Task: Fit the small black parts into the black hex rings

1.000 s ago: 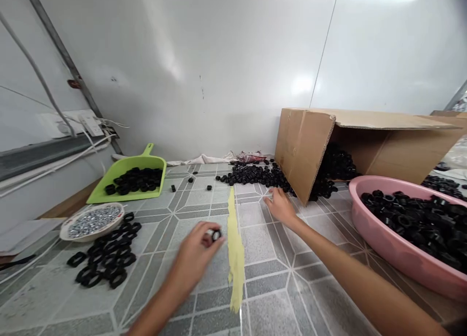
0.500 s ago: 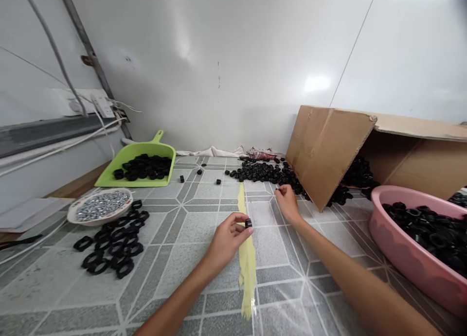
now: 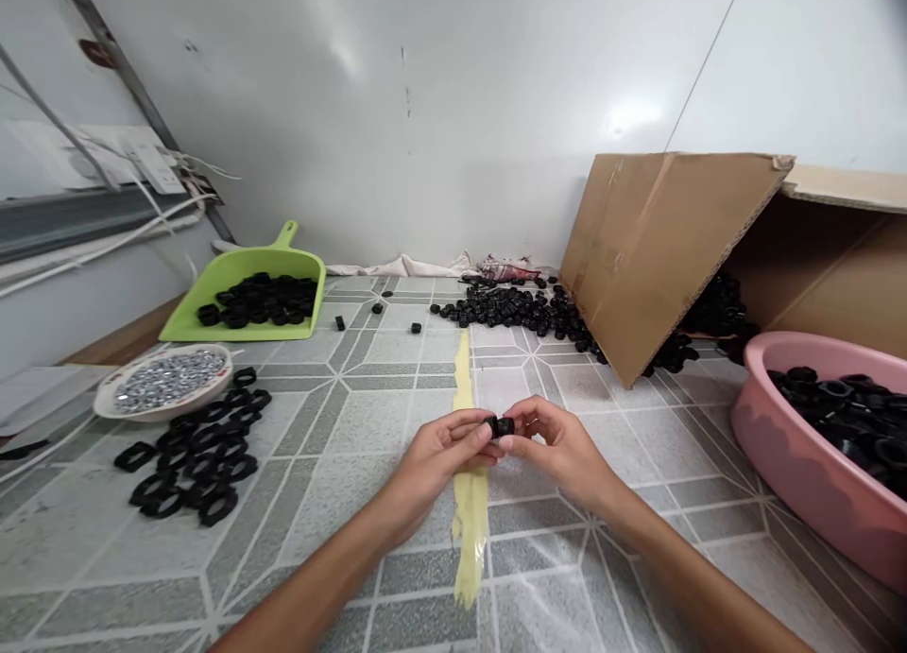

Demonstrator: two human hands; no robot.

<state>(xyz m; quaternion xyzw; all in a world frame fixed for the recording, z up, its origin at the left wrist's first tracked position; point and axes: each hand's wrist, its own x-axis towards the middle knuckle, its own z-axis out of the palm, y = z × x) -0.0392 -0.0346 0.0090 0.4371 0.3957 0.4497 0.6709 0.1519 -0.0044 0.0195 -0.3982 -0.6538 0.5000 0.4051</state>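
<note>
Above the yellow tape strip (image 3: 470,540), my left hand (image 3: 450,445) pinches a small black piece (image 3: 491,427). My right hand (image 3: 553,440) faces it and pinches another small black piece (image 3: 505,426). The two pieces meet or nearly meet between my fingertips; the fingers partly cover both. Beyond my hands lies a pile of small black pieces (image 3: 510,305) on the tiled-pattern surface (image 3: 368,426). Several black rings (image 3: 205,464) are spread at the left, beside a white plate (image 3: 105,400) of small silver parts (image 3: 170,379).
A green dustpan (image 3: 191,303) with black pieces stands at the back left. On the right, a tilted cardboard box (image 3: 638,247) holds black pieces, and a pink basin (image 3: 786,464) of black rings is near it. Cables (image 3: 152,220) run along the left wall.
My right hand has moved from the edge of the pile to my left hand, bringing a small black piece. The camera view has shifted slightly.
</note>
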